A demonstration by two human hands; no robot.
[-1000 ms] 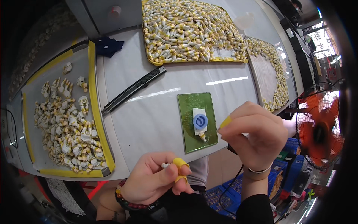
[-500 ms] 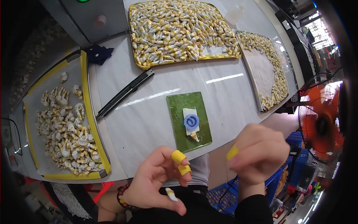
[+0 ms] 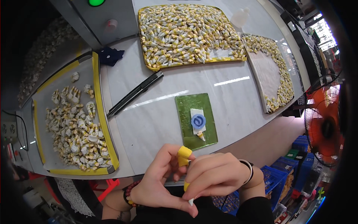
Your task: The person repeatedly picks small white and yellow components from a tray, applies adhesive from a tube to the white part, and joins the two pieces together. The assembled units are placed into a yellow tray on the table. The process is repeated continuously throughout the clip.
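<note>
head view: both hands have drawn together at 6 o'clock. the left hand (image 3: 158,183) lies open, its fingers released, while the right hand (image 3: 214,175) pinches a small white piece (image 3: 190,201) against the left palm, below the green mat (image 3: 186,132).

Bright, even light from above. White glare streaks shine on the table (image 3: 231,100) by the mat (image 3: 196,121). Shadows are soft & small, mostly under the hands. Middle is sharp; edges bend a lot, fisheye style, w/ black corners all round. Far right by the fan (image 3: 323,127) looks a bit blurry.
</note>
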